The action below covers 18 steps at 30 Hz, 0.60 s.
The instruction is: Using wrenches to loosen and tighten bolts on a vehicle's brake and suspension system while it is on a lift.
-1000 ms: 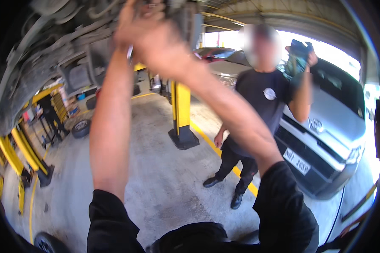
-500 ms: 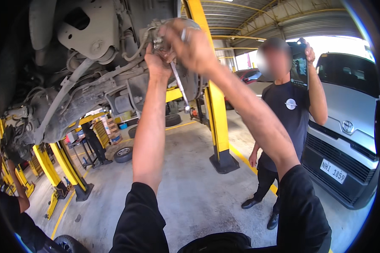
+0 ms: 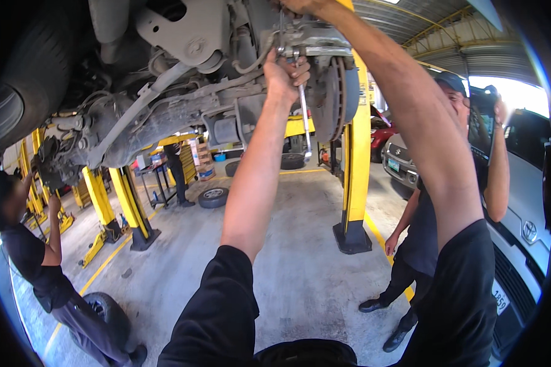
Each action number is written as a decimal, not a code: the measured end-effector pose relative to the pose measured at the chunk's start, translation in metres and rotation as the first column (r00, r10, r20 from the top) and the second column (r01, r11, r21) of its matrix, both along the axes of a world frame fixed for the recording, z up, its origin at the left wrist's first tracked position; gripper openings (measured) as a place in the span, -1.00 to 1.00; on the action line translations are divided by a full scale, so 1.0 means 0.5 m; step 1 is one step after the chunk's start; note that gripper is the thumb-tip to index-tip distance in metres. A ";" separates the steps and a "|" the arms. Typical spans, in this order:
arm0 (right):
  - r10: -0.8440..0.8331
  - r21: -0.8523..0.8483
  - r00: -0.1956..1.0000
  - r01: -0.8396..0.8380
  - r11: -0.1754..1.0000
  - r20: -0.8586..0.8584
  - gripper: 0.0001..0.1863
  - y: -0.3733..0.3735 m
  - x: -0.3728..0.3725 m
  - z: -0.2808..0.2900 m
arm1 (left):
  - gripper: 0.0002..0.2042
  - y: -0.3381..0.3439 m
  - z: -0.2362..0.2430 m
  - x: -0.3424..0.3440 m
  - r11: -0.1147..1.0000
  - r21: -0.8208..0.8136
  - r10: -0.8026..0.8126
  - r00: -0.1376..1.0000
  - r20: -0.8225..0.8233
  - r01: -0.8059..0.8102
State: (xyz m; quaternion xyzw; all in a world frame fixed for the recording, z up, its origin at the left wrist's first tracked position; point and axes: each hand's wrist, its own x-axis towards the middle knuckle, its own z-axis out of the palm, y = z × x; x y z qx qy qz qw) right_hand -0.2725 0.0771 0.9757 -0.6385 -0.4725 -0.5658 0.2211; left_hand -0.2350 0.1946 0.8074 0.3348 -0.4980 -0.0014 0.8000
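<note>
Above me is a raised vehicle's dusty underside (image 3: 196, 37), with a brake disc (image 3: 338, 101) and a metal bracket (image 3: 318, 37) beside the hub. My left hand (image 3: 283, 76) reaches up below the bracket, fingers curled around a long chrome wrench (image 3: 303, 119) near its upper end. The wrench hangs almost vertically, left of the disc. My right hand (image 3: 297, 6) is raised higher, at the top edge above the bracket, fingers curled at an upright metal piece; what exactly it holds is too small and cut off to make out.
A co-worker (image 3: 419, 232) stands close at right, holding up a dark device, before a silver van (image 3: 526, 202). Another (image 3: 43, 257) works under the vehicle at left, beside a loose tyre (image 3: 107, 315). A yellow lift post (image 3: 356, 183) stands ahead; another tyre (image 3: 213, 197) lies behind.
My view has turned further under the vehicle. My right hand has moved up to the top edge. The wrench shows more clearly by my left hand. The left co-worker has come into fuller view.
</note>
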 end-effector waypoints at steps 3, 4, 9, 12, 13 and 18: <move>-0.006 -0.052 1.000 0.006 0.999 -0.004 -0.70 0.061 0.016 0.026 | -0.50 0.016 -0.001 -0.013 0.997 -0.070 0.038 0.999 0.012 -0.037; -0.091 -0.060 0.991 0.096 0.994 0.095 -0.70 0.055 0.056 0.040 | -0.50 -0.015 -0.010 -0.015 0.994 -0.102 0.046 0.998 -0.049 -0.050; -0.179 -0.043 0.973 0.187 0.981 0.143 -0.68 0.131 0.078 0.064 | -0.55 0.010 -0.025 0.002 0.991 -0.137 -0.001 1.000 0.015 0.003; -0.169 0.000 0.942 0.176 0.984 0.291 -0.67 0.112 0.099 0.071 | -0.53 -0.028 -0.032 0.004 0.987 -0.159 -0.034 0.999 -0.012 0.031; -0.151 0.012 0.919 0.158 0.987 0.364 -0.65 0.115 0.099 0.064 | -0.53 -0.026 -0.030 0.002 0.987 -0.159 -0.028 0.999 -0.017 0.025; -0.073 0.078 0.993 0.066 0.995 0.093 -0.60 0.098 0.046 0.027 | -0.53 -0.002 -0.025 -0.008 0.992 -0.129 -0.007 1.000 -0.024 0.004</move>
